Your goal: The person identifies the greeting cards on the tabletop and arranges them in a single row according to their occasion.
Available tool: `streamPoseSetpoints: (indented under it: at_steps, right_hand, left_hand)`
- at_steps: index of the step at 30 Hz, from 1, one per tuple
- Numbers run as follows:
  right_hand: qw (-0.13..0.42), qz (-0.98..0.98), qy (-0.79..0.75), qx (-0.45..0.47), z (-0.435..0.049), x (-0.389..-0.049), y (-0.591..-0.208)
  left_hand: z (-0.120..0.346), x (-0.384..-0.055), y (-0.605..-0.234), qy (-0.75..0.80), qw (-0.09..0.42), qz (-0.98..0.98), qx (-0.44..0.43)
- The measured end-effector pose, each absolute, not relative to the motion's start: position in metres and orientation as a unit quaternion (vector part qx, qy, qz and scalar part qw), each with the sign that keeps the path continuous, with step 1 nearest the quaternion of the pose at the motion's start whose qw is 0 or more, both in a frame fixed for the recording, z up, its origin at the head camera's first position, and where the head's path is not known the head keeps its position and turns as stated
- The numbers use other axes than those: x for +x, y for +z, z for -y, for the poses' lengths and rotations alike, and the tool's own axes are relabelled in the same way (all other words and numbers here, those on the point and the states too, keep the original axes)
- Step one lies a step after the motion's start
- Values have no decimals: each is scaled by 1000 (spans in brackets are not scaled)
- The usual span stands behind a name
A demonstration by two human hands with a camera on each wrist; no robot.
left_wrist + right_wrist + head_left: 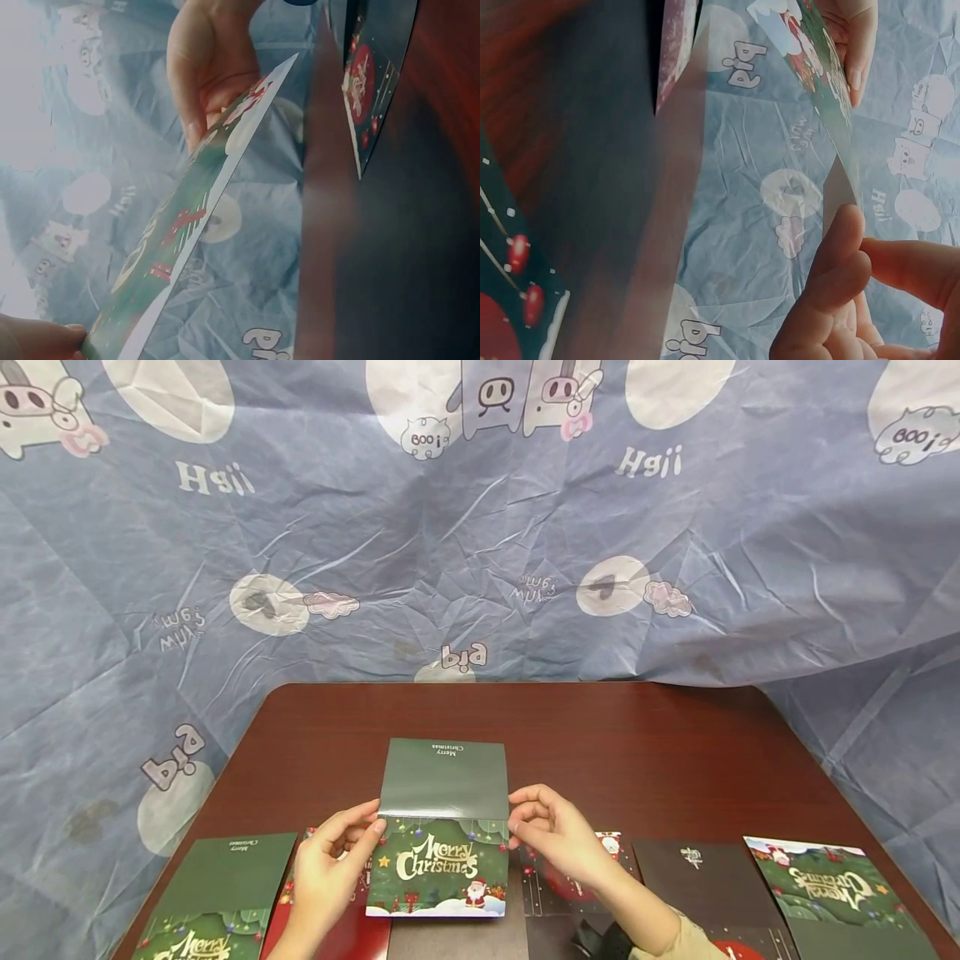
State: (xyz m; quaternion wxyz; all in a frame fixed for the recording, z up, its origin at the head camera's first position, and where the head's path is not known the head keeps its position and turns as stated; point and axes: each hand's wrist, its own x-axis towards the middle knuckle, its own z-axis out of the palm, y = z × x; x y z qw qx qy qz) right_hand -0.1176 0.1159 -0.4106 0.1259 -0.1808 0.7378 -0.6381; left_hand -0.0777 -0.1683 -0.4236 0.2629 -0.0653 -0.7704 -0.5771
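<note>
Between my two hands is an unfolded green Christmas card (441, 885), held above the table. Its lower panel shows gold "Merry Christmas" lettering and a small Santa; the plain dark green upper panel carries small upside-down print. My left hand (330, 864) pinches the card's left edge near the fold, thumb in front. At the right edge near the fold, my right hand (558, 835) pinches it between thumb and fingers. In the left wrist view the card (176, 225) appears tilted, nearly edge-on. The right wrist view shows the right fingers (840, 262) at the card's edge.
More cards lie along the table's near side: a green one (217, 881) and a red one (360, 931) at left, dark ones (697, 877) and another green one (832, 885) at right. A black object (600, 939) sits below my right forearm. Printed blue cloth (420, 552) hangs behind the table (600, 735).
</note>
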Motion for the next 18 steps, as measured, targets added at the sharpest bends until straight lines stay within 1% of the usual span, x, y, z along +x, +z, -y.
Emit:
streamPoseSetpoints:
  at_steps: [6,10,18]
  right_hand:
    - [117,-749,-631,-168,-110,-126,-400]
    - [113,-744,-638,-163,-106,-130,-393]
    - [89,-763,-614,-184,-96,-139,-384]
  left_hand:
    - [172,-89,-418,-589,256,764,-59]
    - [175,-95,-412,-608,241,755,-49]
    - [184,-104,-394,-617,222,754,-37]
